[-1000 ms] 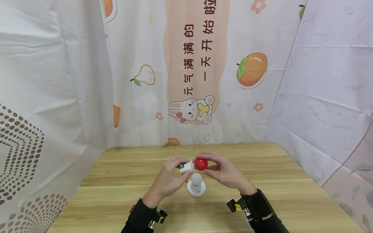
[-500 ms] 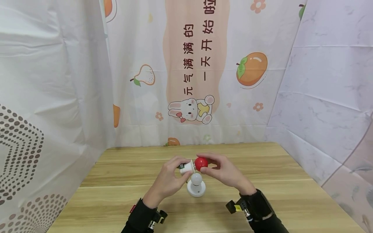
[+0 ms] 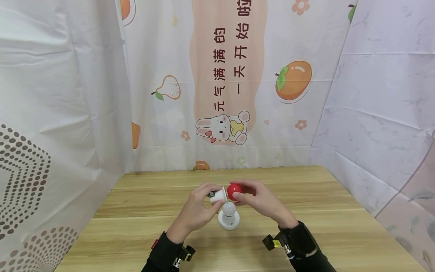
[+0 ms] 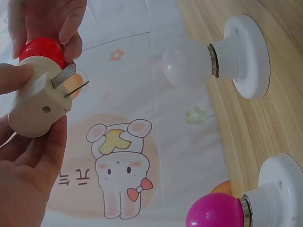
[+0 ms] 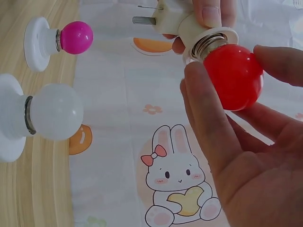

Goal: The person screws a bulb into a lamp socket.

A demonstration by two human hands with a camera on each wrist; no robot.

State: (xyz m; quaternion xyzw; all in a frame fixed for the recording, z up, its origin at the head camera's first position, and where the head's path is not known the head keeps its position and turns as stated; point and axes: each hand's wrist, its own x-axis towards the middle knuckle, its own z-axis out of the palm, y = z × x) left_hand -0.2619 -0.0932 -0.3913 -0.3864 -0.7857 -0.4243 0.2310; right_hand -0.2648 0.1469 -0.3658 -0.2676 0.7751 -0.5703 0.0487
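Note:
My left hand [image 3: 195, 209] grips a white plug-in lamp socket [image 3: 217, 195], held above the table with its opening toward the right. Two metal prongs [image 4: 64, 75] stick out of the socket's body in the left wrist view. At that opening is a red light bulb [image 3: 233, 190], which my right hand [image 3: 263, 202] holds between thumb and fingers. Part of the bulb's threaded metal base [image 5: 208, 46] shows outside the socket's rim in the right wrist view. Just below the hands, a white bulb [image 3: 229, 209] stands upright in a round white lamp holder [image 3: 228, 224].
A second white lamp holder [image 4: 279, 177] carries a magenta bulb [image 4: 213, 212]; both wrist views show it, while the head view does not. Wood-grain table [image 3: 289, 241] lies under everything. Printed curtains [image 3: 163, 124] close off the back and both sides.
My right thumb has shifted from below the red bulb up onto its near side, and the right wrist has moved slightly left. The left hand and socket have stayed in place.

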